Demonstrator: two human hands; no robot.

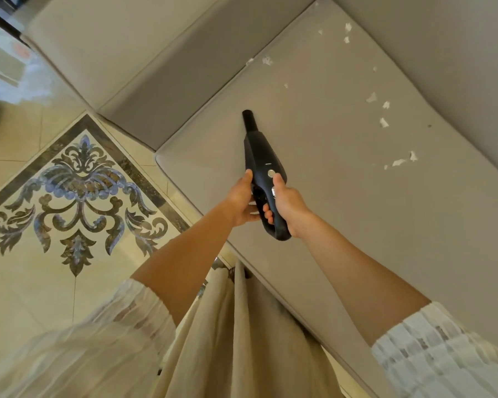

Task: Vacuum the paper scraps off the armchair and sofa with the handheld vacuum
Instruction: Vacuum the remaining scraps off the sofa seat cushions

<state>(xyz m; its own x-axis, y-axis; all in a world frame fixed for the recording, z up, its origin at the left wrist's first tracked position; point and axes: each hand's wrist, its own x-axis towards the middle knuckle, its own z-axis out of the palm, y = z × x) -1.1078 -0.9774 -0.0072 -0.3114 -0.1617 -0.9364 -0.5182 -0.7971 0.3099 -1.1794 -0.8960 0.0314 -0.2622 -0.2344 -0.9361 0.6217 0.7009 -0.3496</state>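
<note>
a home living room: a grey upholstered sofa (342, 168) with seat cushions and a padded arm stands on a glossy cream tile floor (18, 139) inlaid with an ornate scrollwork pattern (78, 196) in a dark stone border.

Black vacuum (263, 165); beige sofa (342, 179); white scraps (383, 122).

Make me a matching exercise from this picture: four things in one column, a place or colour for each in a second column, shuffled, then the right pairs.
Things:
1. handheld vacuum
2. paper scraps
3. seat cushion
4. floor tile pattern

Descriptions:
A. white, scattered on the cushion
B. grey-beige, broad and flat
C. black, held by the left hand and right hand
D. ornate grey motif left of the seat

Pairs: 1-C, 2-A, 3-B, 4-D
</note>
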